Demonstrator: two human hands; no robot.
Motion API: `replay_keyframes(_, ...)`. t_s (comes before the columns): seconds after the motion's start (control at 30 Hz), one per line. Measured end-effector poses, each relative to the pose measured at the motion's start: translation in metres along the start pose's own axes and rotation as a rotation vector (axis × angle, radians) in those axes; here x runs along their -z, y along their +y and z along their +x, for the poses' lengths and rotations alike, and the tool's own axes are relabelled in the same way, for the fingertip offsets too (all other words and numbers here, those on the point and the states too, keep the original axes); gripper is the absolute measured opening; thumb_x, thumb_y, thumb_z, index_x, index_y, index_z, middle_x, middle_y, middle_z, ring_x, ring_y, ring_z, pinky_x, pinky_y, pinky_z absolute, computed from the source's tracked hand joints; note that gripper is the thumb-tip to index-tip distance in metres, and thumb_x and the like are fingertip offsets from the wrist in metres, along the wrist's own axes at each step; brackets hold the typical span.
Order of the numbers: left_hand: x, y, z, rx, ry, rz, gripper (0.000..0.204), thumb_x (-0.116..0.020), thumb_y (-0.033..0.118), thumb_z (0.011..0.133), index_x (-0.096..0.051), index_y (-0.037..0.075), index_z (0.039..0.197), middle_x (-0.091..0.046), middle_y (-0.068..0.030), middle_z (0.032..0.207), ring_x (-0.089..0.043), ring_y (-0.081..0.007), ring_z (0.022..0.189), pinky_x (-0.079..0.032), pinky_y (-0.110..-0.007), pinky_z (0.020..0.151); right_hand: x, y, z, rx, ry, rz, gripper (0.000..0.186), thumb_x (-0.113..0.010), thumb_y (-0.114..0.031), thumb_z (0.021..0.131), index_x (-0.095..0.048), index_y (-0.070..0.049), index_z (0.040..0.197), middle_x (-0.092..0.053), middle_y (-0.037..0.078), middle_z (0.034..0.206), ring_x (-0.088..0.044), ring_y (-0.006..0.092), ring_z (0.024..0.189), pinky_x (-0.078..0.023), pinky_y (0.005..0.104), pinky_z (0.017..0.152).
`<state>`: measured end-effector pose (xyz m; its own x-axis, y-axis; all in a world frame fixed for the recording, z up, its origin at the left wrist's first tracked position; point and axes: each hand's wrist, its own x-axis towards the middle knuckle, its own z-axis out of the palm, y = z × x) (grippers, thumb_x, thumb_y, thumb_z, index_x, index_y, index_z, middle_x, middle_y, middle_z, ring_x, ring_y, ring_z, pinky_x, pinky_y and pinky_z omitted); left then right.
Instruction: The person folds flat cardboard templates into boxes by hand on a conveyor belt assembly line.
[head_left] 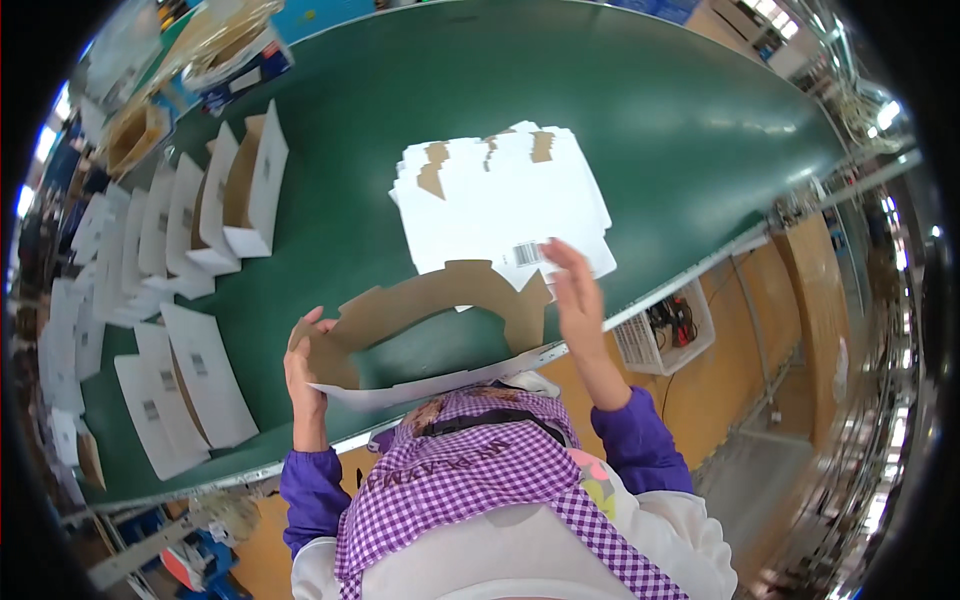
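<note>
Carton blank [430, 300] between both hands

The left hand [305, 362] half hides behind the carton blank [430, 310]; far-left boxes [130, 135] blur.

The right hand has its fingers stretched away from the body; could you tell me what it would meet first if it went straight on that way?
Most likely the stack of flat white carton blanks on the green table. The right hand points up-picture, its fingertips already at the stack's near edge. Depth is unclear, so it might pass just above the top sheet.
</note>
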<state>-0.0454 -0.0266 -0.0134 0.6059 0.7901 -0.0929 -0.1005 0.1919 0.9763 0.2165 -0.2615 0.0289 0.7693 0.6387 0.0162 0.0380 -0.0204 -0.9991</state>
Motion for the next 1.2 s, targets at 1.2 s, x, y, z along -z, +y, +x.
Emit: replay_keyframes(1.2,-0.07,0.026,-0.042,-0.447,-0.733,1.273,0.058,-0.064,0.03,0.079,-0.047,0.0,0.125,-0.05,-0.0218,0.122,-0.05,-0.036,0.11,-0.039,-0.041,0.093,-0.066,-0.021,0.027,0.24,-0.839,-0.793,0.033,-0.056,-0.026,0.088,-0.057,-0.003,0.112,-0.063,0.018,0.094,-0.062,0.033,0.081,-0.048,0.0385,0.076)
